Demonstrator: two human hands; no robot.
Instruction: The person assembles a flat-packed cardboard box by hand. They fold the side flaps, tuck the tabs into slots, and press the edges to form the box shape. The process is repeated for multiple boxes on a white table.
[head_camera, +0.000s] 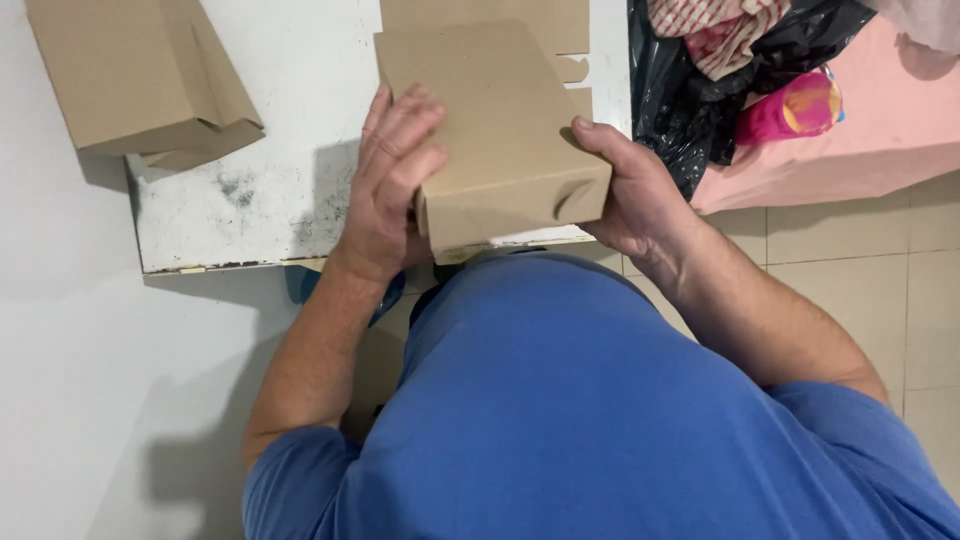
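A brown cardboard box (500, 120) rests on the near edge of a worn white table (270, 170). My left hand (390, 180) presses flat against its left side and top, fingers spread. At the box's near right corner, my right hand (635, 195) grips it with the thumb on top. Both hands hold the box between them. My blue shirt fills the lower part of the view.
A second folded cardboard box (140, 75) lies at the table's far left corner. More flat cardboard (480, 12) sits behind the held box. A black plastic bag (690, 90) with cloth and a pink bottle (790, 108) rests on a pink surface at the right. Tiled floor lies below.
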